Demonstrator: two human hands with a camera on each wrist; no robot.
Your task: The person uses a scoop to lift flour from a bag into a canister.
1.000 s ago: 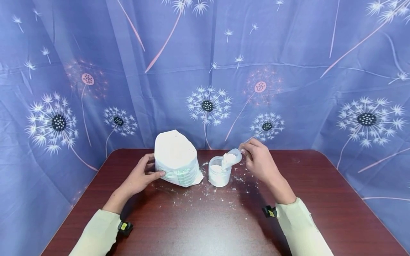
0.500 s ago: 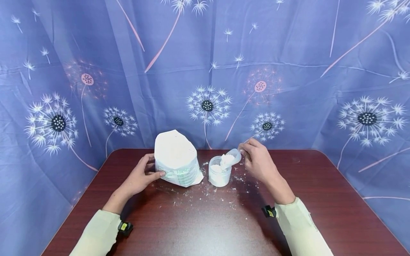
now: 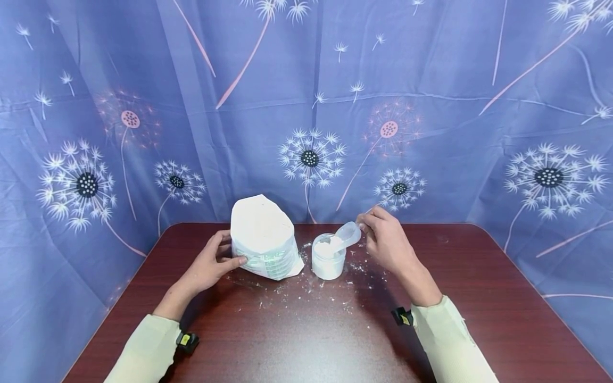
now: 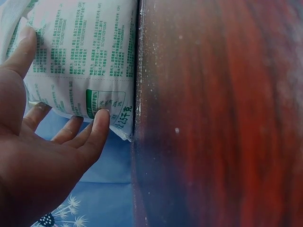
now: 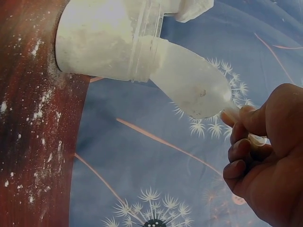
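1 scoop point(image 3: 349, 234) gripped in R hand point(image 3: 389, 242), bag point(image 3: 263, 234) held w/ L hand point(image 3: 209, 264).

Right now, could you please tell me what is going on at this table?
A person's right hand grips the handle of a clear scoop, tilted with its mouth at the opening of a clear jar. The left hand holds a white bag with green print, to the jar's left. The jar stands upright with white powder inside, and more powder is scattered on the table around it.
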